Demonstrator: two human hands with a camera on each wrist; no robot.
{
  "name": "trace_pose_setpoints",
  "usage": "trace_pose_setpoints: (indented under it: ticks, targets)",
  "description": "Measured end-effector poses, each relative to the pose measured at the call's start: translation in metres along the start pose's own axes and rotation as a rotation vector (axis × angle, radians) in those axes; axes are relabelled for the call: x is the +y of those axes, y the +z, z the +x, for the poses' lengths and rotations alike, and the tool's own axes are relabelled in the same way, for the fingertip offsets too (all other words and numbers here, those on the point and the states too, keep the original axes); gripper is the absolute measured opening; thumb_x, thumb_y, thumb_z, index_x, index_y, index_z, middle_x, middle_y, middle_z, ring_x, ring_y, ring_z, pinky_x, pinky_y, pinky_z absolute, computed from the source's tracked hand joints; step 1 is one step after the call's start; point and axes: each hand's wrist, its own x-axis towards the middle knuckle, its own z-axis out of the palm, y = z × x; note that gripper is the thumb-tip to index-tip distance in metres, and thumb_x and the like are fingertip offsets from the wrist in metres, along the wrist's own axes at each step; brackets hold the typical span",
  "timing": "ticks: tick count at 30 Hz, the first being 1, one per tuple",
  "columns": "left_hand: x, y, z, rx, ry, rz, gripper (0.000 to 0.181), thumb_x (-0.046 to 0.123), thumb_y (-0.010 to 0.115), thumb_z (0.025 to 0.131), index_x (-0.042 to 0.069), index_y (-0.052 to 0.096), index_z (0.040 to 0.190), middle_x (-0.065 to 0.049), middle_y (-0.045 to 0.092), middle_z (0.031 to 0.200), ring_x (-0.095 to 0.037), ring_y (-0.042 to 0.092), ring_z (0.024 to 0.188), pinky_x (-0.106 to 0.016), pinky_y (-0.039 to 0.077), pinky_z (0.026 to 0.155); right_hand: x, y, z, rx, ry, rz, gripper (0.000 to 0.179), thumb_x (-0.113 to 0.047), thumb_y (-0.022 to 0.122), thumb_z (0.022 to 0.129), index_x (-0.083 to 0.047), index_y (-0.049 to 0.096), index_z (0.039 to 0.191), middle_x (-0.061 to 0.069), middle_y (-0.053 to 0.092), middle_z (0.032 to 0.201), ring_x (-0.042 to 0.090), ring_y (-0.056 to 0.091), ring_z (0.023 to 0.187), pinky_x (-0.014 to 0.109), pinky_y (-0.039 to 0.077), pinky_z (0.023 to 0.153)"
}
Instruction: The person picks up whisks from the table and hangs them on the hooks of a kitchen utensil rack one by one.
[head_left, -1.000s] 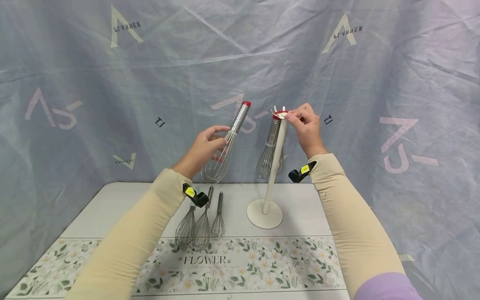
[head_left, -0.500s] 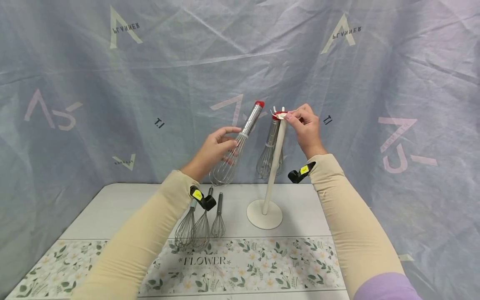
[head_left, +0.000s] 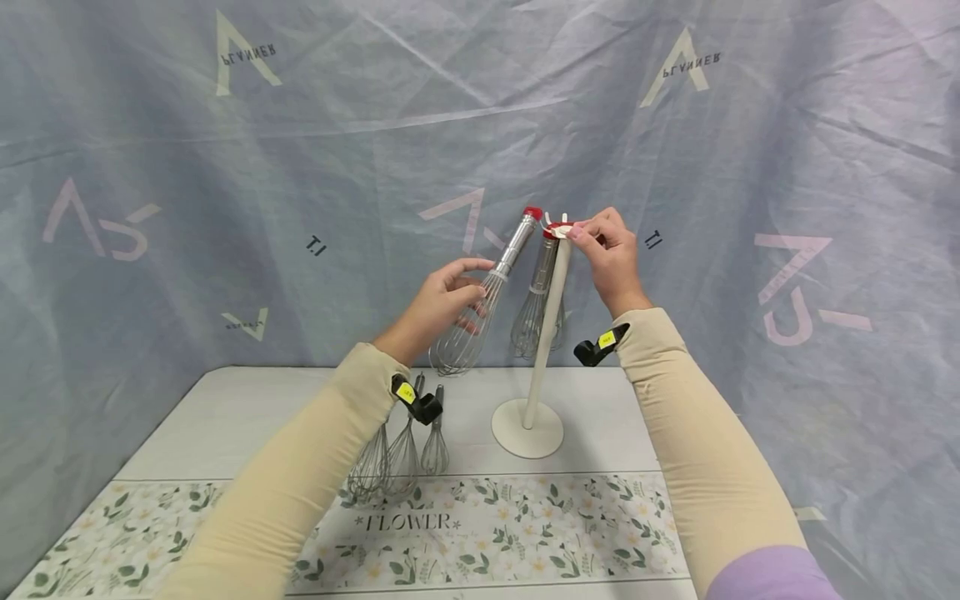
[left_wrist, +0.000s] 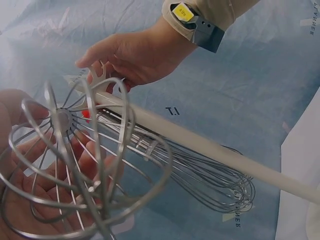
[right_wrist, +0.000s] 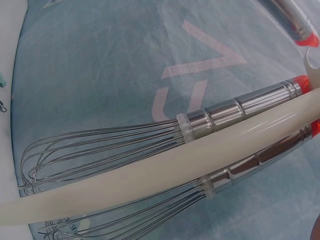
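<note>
In my left hand (head_left: 446,298) I hold the whisk (head_left: 506,263), all bright metal, with a ringed handle and a red cap, my fingers near the neck where the wires begin. It leans, cap up toward the stand and wire loops down toward my left, the cap just beside the top prongs; I can't tell whether they touch. With my right hand (head_left: 615,257) I pinch the top of the stand (head_left: 545,333), a slim cream pole on a flat round base. Two similar hung whisks (right_wrist: 250,102), red caps at the prongs, hang wires down, one on either side of the pole.
</note>
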Motion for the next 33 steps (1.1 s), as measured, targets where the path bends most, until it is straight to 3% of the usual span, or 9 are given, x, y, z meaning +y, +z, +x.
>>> trace_pose_setpoints:
  ticks: [10, 14, 22, 27, 30, 33]
  targets:
    - [-0.003, 0.003, 0.002, -0.016, -0.019, -0.025, 0.040, 0.009, 0.054, 0.102, 0.018, 0.057, 0.141, -0.013, 0.066, 0.120, -0.025, 0.065, 0.082, -0.051, 0.059, 0.068, 0.002, 0.001, 0.001, -0.003, -0.015, 0.016, 0.028, 0.000, 0.064, 0.093, 0.015, 0.054, 0.072, -0.006, 0.051, 0.088, 0.003, 0.051, 0.086, 0.024, 0.040, 0.073]
    - [-0.004, 0.003, 0.003, -0.023, -0.025, -0.034, 0.040, 0.009, 0.053, 0.103, 0.019, 0.056, 0.142, -0.013, 0.065, 0.122, -0.033, 0.064, 0.087, -0.055, 0.058, 0.071, 0.001, 0.001, 0.000, 0.007, -0.011, 0.017, 0.027, 0.001, 0.064, 0.092, 0.014, 0.053, 0.071, -0.008, 0.051, 0.088, 0.003, 0.051, 0.086, 0.023, 0.039, 0.072]
    - [0.000, -0.003, 0.003, -0.038, -0.056, 0.011, 0.041, 0.009, 0.052, 0.103, 0.021, 0.057, 0.141, -0.013, 0.063, 0.118, -0.032, 0.063, 0.087, -0.059, 0.057, 0.075, 0.002, 0.002, 0.000, 0.006, -0.003, 0.021, 0.026, 0.000, 0.064, 0.092, 0.016, 0.055, 0.073, -0.008, 0.051, 0.087, 0.003, 0.051, 0.085, 0.021, 0.040, 0.073]
    - [0.004, -0.013, 0.008, -0.086, -0.079, 0.074, 0.041, 0.008, 0.052, 0.103, 0.022, 0.057, 0.141, -0.015, 0.063, 0.107, -0.035, 0.062, 0.089, -0.053, 0.058, 0.072, 0.001, 0.001, 0.000, 0.008, -0.008, 0.019, 0.027, 0.000, 0.064, 0.092, 0.015, 0.054, 0.072, -0.007, 0.051, 0.088, 0.004, 0.050, 0.084, 0.021, 0.039, 0.072]
    - [0.005, -0.017, 0.011, -0.140, -0.070, 0.133, 0.044, 0.009, 0.052, 0.104, 0.022, 0.055, 0.146, -0.014, 0.063, 0.109, -0.032, 0.061, 0.090, -0.047, 0.058, 0.069, 0.001, 0.001, 0.001, 0.006, -0.011, 0.023, 0.027, 0.000, 0.064, 0.092, 0.017, 0.054, 0.073, -0.006, 0.051, 0.088, 0.004, 0.049, 0.082, 0.021, 0.039, 0.071]
    - [0.002, -0.017, 0.013, -0.186, -0.059, 0.169, 0.046, 0.009, 0.049, 0.105, 0.020, 0.050, 0.150, -0.017, 0.063, 0.114, -0.034, 0.061, 0.093, -0.050, 0.058, 0.071, 0.002, 0.001, 0.001, 0.003, -0.013, 0.023, 0.027, 0.001, 0.064, 0.092, 0.018, 0.054, 0.074, -0.006, 0.051, 0.089, 0.004, 0.048, 0.081, 0.021, 0.039, 0.070]
